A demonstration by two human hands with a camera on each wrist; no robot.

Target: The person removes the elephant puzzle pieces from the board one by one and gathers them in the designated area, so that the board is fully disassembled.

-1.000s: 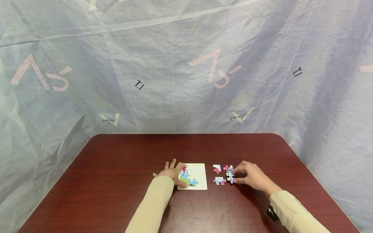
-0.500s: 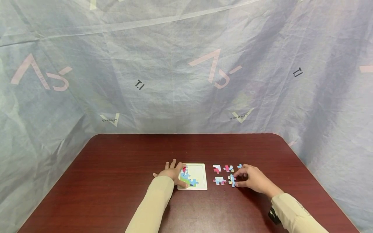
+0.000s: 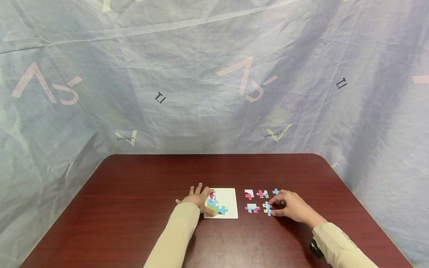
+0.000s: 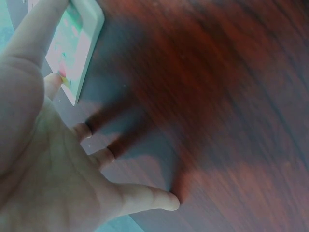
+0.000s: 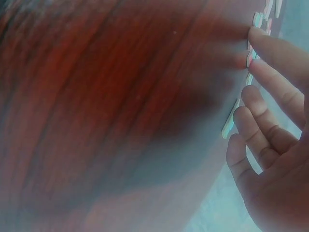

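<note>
A white puzzle board [image 3: 231,201] lies on the table, its left and lower part filled with joined pieces showing a blue figure with a red top. My left hand [image 3: 195,202] rests on the board's left edge, fingers spread; thumb and one finger touch the board [image 4: 89,43] in the left wrist view. On the right, my right hand [image 3: 292,207] pinches a blue and white puzzle piece [image 3: 267,208] at its right side, between thumb and a finger. The piece lies at table level. The remaining fingers of the right hand [image 5: 275,130] hang loosely bent above the table.
Left of that piece lies a pale puzzle piece [image 3: 252,208] with pink tabs. Behind sit a red and white piece [image 3: 249,194], a red and blue piece [image 3: 263,194] and a blue piece [image 3: 276,191]. A grey cloth [image 3: 201,111] hangs behind the table [image 3: 134,208].
My right hand has shifted the pinched piece slightly right and toward me, apart from the red and blue piece. The blue piece behind has come into sight. The left hand has stayed still.
</note>
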